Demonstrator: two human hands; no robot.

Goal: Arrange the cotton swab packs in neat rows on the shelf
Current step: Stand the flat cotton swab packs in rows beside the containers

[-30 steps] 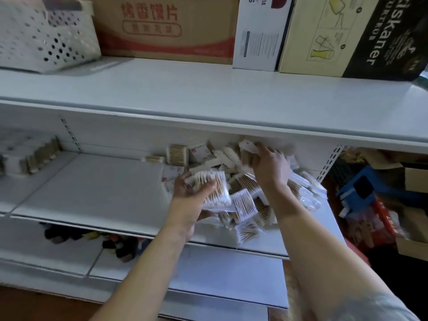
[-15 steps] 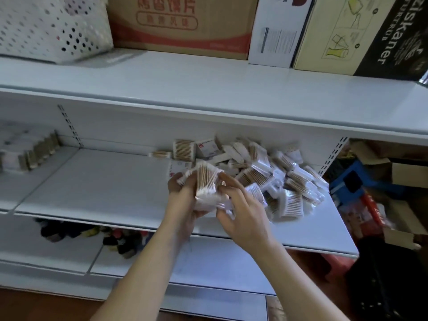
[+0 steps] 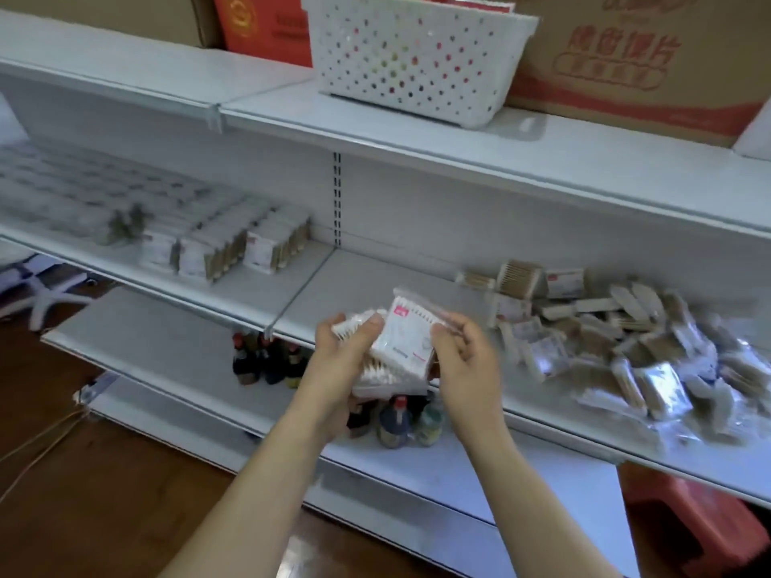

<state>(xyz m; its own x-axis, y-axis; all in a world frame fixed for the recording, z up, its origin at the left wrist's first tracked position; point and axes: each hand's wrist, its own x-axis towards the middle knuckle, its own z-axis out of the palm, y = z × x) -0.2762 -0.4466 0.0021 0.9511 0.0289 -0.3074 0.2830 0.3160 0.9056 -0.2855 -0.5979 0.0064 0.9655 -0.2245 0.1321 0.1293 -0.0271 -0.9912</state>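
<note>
Both hands hold a small stack of cotton swab packs (image 3: 398, 344) in front of the middle shelf (image 3: 367, 281). My left hand (image 3: 346, 356) grips the stack from the left and below. My right hand (image 3: 463, 356) pinches the right edge of the top pack, whose white label faces me. A loose heap of swab packs (image 3: 617, 340) lies on the shelf to the right. Neat rows of swab packs (image 3: 225, 244) stand on the shelf section to the left.
A white perforated basket (image 3: 417, 56) and a cardboard box (image 3: 634, 64) sit on the upper shelf. Small bottles (image 3: 396, 419) stand on the lower shelf under my hands. A red stool (image 3: 701, 527) is on the floor at the right.
The view has swung left, bringing the arranged rows into sight. Both hands with the packs have pulled away from the heap, and the top pack now shows its label.
</note>
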